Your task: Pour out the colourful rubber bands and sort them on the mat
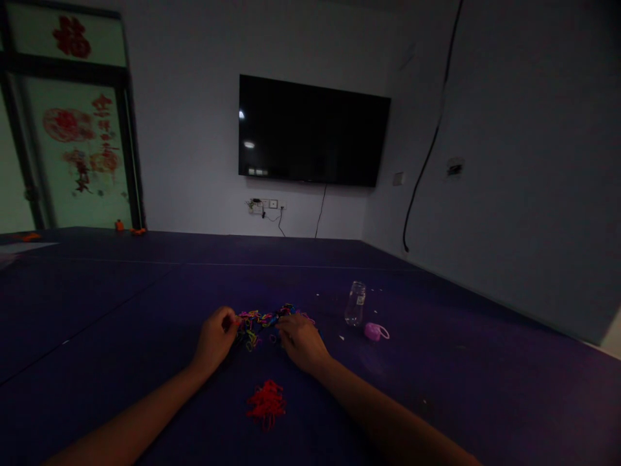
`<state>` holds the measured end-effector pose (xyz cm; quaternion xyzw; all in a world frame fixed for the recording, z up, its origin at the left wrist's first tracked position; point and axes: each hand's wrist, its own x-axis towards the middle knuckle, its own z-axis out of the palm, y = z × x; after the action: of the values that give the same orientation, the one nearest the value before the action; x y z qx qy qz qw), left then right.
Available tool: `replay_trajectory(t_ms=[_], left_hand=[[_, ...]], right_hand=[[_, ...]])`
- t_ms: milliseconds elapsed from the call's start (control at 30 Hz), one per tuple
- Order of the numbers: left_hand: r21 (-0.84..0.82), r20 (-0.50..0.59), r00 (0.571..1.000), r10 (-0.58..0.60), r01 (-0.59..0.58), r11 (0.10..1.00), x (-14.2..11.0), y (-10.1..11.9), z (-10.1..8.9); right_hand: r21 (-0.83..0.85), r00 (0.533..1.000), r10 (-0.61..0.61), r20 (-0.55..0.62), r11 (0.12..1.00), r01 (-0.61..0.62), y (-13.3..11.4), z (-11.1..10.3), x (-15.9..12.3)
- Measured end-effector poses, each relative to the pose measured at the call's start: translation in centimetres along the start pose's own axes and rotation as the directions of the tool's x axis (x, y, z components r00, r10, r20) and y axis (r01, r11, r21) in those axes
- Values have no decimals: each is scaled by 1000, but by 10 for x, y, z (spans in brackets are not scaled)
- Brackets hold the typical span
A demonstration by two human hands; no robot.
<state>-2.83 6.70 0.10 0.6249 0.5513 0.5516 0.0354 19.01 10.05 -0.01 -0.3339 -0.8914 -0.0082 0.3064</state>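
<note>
A loose pile of small multicoloured rubber bands (251, 338) lies on the dark blue-purple surface between my hands. My left hand (217, 333) is at the pile's left edge, thumb and forefinger pinched together, with a small reddish band at the tips. Over the right part of the pile rests my right hand (301, 340), palm down, fingers slightly apart and touching the bands; it hides some of them. Closer to me, between my forearms, sits a separate heap of red rubber bands (266, 402).
A clear open bottle (355, 304) stands right of the pile, with its pink looped cap (372, 332) beside it. Small white scraps are scattered nearby. Orange objects (137, 231) lie at the far left edge. A television (313, 129) hangs on the wall behind.
</note>
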Motion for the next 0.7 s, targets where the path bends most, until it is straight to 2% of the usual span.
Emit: replay_trajectory(t_ms=[267, 367, 433, 533, 567, 633, 700], left_hand=[[30, 42, 999, 34, -35, 999, 0, 1, 3], [68, 103, 989, 104, -111, 991, -2, 5, 5], [116, 188, 960, 206, -230, 966, -6, 9, 7], [183, 326, 869, 373, -446, 876, -12, 18, 9], [194, 342, 846, 409, -490, 850, -14, 20, 9], [202, 358, 823, 440, -529, 824, -15, 22, 10], [202, 360, 829, 428, -517, 831, -15, 22, 9]], right_hand=[[-142, 977, 182, 108, 976, -166, 9, -2, 5], [-169, 968, 210, 141, 968, -186, 13, 1, 4], [-181, 963, 214, 164, 966, -184, 15, 3, 3], [-187, 958, 212, 193, 966, -176, 18, 5, 2], [-182, 958, 205, 203, 969, -169, 18, 5, 2], [-165, 960, 181, 214, 975, -147, 18, 3, 2], [-139, 967, 138, 214, 984, -110, 17, 0, 3]])
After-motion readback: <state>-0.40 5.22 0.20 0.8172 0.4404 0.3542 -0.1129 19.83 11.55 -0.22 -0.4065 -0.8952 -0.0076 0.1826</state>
